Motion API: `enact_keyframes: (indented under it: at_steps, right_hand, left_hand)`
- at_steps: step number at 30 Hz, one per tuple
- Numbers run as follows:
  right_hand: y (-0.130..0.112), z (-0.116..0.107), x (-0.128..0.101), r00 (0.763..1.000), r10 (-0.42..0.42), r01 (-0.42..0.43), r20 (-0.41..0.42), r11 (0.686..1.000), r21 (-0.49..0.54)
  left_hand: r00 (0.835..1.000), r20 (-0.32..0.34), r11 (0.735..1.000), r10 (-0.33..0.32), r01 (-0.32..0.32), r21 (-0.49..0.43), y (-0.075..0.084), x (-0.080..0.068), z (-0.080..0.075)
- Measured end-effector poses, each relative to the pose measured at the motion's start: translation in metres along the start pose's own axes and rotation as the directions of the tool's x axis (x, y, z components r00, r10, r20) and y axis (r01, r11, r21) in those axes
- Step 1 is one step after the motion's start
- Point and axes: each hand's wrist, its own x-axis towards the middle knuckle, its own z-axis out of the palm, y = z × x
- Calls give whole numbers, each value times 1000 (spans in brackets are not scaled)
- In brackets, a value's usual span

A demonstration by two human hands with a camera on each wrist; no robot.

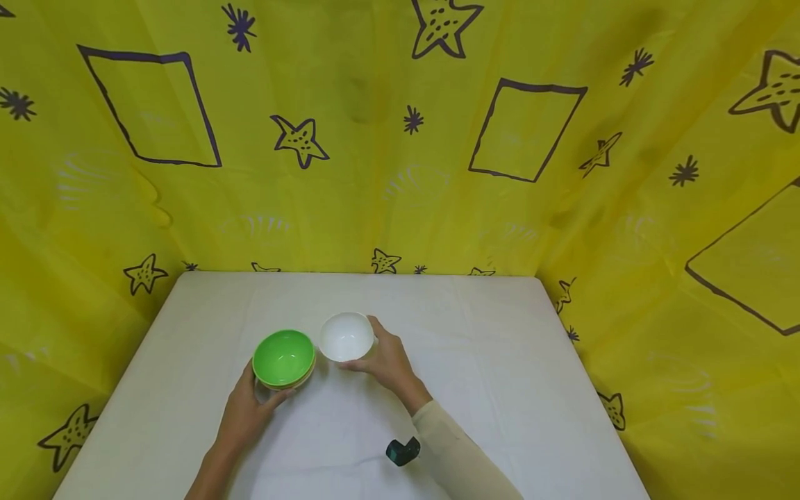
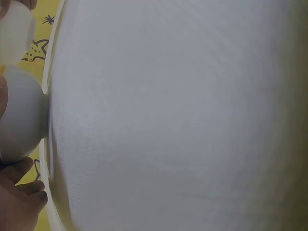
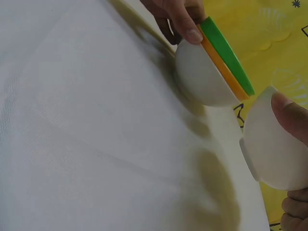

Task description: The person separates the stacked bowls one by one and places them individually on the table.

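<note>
The white bowl [image 1: 346,336] is near the middle of the white table [image 1: 500,389], lifted a little above it and tilted, and the right hand [image 1: 384,360] holds it with curled fingers around its right side. Just beside it on the left is the green bowl [image 1: 284,357], stacked in an orange-rimmed one, and the left hand [image 1: 246,410] grips this stack at its near edge with the thumb on the rim. A small dark device [image 1: 403,451] sits at the right wrist, and a yellow cloth [image 1: 375,173] with stars hangs behind the table.

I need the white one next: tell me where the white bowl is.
In the head view the white bowl is near the table's middle, gripped by the right hand, just right of the green bowl.
</note>
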Motion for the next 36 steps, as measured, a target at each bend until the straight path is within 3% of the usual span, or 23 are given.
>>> enact_keyframes:
  at_steps: [15,36]
  right_hand:
    - [27,13,-5,999,38,-38,0,997,-68]
    - [30,17,-10,999,53,-53,-7,998,-30]
  left_hand:
    - [1000,-3,1000,9,-9,3,-4,3,0]
    - [1000,-14,1000,22,-22,8,-5,2,2]
